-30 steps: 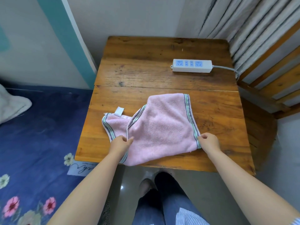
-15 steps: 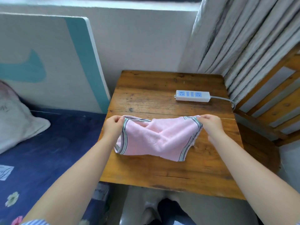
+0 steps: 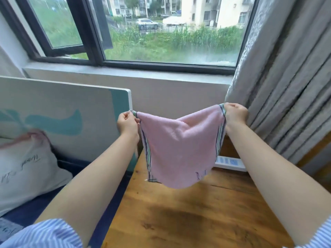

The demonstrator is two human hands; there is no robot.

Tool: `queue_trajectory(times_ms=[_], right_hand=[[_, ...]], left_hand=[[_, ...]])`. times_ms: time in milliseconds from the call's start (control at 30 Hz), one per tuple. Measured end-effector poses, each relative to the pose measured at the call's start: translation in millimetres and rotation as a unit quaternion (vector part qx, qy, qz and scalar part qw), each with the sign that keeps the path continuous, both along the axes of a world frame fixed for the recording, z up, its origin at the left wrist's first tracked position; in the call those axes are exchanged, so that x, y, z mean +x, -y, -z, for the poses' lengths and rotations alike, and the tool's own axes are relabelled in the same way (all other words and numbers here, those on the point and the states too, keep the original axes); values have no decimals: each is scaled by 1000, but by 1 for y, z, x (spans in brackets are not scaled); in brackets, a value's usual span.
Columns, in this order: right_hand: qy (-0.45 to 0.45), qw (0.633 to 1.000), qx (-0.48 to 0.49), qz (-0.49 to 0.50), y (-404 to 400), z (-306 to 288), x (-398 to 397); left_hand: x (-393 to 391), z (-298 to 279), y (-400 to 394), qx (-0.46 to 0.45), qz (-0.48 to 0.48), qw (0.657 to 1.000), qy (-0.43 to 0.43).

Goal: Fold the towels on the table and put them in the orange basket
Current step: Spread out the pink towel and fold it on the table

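Towel: the pink towel (image 3: pixel 180 145) is held up in the air above the wooden table (image 3: pixel 197 221), hanging between both hands.
Left hand (image 3: pixel 127 122): one upper corner is pinched by curled fingers.
Right hand (image 3: pixel 235 113): the other upper corner is gripped.
Behind: a white power strip (image 3: pixel 231 162) is partly hidden.

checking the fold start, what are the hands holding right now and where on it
Both hold the pink towel by its two top corners: the left hand pinches the left corner, the right hand the right. It hangs above the table.
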State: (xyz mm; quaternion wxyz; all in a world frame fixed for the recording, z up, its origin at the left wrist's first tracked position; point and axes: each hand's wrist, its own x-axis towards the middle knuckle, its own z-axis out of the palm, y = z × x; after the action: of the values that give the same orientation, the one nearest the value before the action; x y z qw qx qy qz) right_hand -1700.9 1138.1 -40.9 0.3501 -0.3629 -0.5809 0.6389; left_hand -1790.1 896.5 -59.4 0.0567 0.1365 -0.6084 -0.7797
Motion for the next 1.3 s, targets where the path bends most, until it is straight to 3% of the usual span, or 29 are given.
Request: queue_trajectory(times_ms=[267,433,533,600,700,833,900,1000,1100,1300], right_hand=[[-16,1000,23,11,-29,-19,-67],[14,1000,-7,11,-23,26,-65],[110,994,-4,-13,-6,68,-45],[172,984,-35,-32,6,100,-19],[308,944,-13,-118,28,146,24],[479,851,34,-210,63,190,84],[558,791,70,-242,80,205,113],[630,713,84,-295,105,223,150],[646,695,70,-307,121,239,184],[684,638,111,-335,136,264,239]], left_hand=[[-73,-12,-11,37,-74,997,2],[-81,29,9,-121,-45,989,70],[-61,62,23,-236,45,957,162],[-42,85,34,-327,138,911,209],[-10,116,52,-505,267,793,213],[45,148,74,-621,445,606,220],[64,166,85,-657,479,545,203],[95,196,106,-686,513,476,198],[122,217,128,-692,542,429,209],[152,242,164,-682,580,379,232]])
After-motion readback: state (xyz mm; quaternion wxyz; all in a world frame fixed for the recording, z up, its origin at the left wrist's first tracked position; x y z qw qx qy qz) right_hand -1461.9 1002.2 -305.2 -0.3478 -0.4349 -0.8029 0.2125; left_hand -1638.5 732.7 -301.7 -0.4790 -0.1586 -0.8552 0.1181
